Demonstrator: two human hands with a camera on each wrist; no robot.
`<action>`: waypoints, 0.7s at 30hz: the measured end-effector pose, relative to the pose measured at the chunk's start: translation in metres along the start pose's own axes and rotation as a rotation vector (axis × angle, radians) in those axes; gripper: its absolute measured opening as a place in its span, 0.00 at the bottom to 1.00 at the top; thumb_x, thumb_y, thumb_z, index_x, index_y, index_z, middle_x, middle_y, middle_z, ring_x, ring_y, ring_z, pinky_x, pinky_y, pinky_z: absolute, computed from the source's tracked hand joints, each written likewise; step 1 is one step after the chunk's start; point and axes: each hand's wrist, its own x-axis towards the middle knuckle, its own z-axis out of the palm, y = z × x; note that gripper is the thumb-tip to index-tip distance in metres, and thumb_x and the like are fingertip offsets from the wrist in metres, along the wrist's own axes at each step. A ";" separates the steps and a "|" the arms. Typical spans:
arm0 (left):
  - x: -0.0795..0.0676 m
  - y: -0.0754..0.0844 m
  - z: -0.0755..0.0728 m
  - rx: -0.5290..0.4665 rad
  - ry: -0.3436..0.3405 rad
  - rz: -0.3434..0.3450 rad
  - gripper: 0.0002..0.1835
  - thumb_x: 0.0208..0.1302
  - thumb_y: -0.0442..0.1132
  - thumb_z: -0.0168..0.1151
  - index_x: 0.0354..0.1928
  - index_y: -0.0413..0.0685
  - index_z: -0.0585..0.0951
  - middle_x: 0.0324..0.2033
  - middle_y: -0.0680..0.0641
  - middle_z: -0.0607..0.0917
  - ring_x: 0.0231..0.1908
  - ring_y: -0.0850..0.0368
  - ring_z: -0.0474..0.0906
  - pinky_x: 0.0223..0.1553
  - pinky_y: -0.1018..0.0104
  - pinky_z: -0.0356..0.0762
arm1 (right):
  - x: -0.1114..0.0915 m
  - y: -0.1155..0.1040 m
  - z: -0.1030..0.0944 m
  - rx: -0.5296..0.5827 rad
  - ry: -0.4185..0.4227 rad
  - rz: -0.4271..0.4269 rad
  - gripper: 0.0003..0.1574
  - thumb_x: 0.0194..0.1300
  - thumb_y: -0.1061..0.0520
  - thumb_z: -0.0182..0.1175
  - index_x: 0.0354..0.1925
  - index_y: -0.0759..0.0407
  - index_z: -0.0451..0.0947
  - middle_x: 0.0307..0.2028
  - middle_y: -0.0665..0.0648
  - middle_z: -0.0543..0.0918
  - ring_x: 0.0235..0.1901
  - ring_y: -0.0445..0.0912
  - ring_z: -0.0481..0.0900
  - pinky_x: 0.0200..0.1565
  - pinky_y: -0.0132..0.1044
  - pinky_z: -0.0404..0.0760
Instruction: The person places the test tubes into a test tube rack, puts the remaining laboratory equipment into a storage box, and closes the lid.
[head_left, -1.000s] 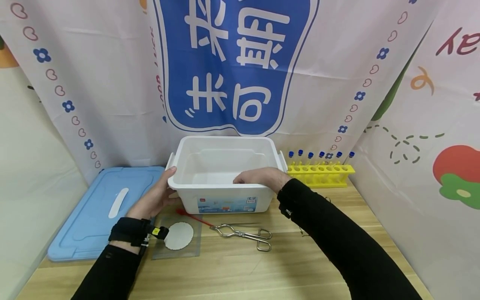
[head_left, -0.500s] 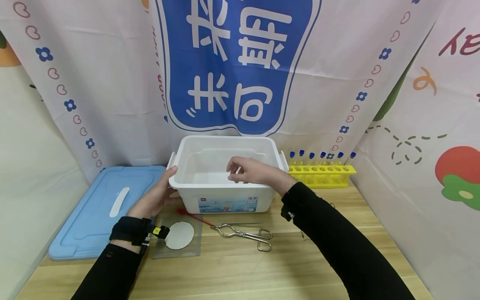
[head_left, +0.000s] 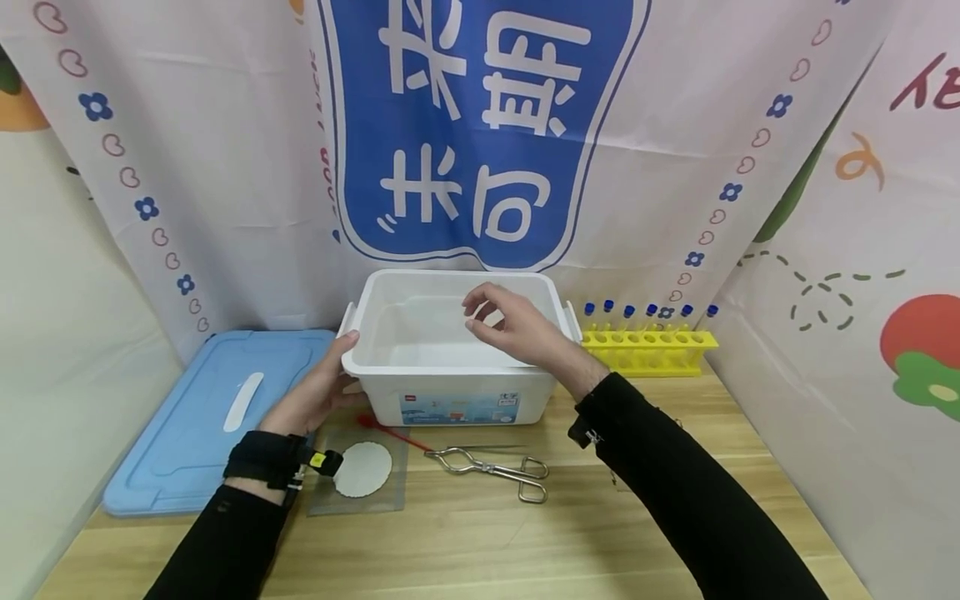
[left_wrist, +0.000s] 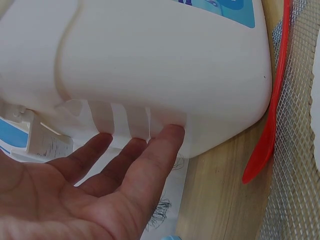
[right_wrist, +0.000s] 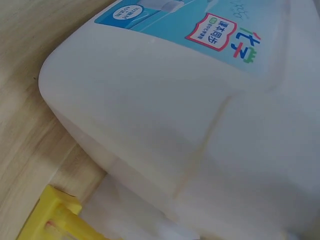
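A white plastic storage box (head_left: 457, 387) with a blue label stands at the back of the table, its inside bare where visible. My left hand (head_left: 318, 387) steadies its left end, thumb at the rim. In the left wrist view the fingertips of that hand (left_wrist: 110, 185) touch the outer wall, fingers nearly straight. Over the box's right half hovers my right hand (head_left: 517, 327), fingers loosely bent, thumb and forefinger apart, with nothing seen between them. The right wrist view shows only the box wall (right_wrist: 140, 95) and part of a yellow rack (right_wrist: 47, 215), not the hand.
A blue lid (head_left: 180, 467) lies left. In front are wire gauze (head_left: 318, 500) with a white round centre, a red spoon (head_left: 393, 433), crucible tongs (head_left: 487, 469) and a thin rod. Right stands a yellow test tube rack (head_left: 648, 340) with several blue-capped tubes. A cloth backdrop (head_left: 247, 167) hangs behind.
My right hand has risen out of the box to above its rim, its thumb and forefinger now apart. The left hand stays at the box's left end.
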 end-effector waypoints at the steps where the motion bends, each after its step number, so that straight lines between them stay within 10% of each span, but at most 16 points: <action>1: 0.000 0.000 0.000 -0.001 -0.001 0.000 0.52 0.89 0.76 0.34 0.98 0.51 0.43 0.93 0.28 0.53 0.94 0.24 0.50 0.85 0.16 0.63 | -0.001 -0.001 -0.001 -0.013 0.003 -0.010 0.19 0.90 0.55 0.66 0.71 0.56 0.80 0.64 0.58 0.88 0.63 0.52 0.90 0.62 0.50 0.94; 21: 0.001 0.000 0.001 -0.028 0.014 -0.009 0.53 0.87 0.76 0.34 0.98 0.52 0.40 0.92 0.28 0.53 0.94 0.24 0.51 0.86 0.15 0.61 | -0.064 -0.035 -0.013 -0.124 0.011 -0.071 0.24 0.87 0.55 0.71 0.73 0.58 0.81 0.68 0.58 0.88 0.69 0.54 0.87 0.72 0.56 0.89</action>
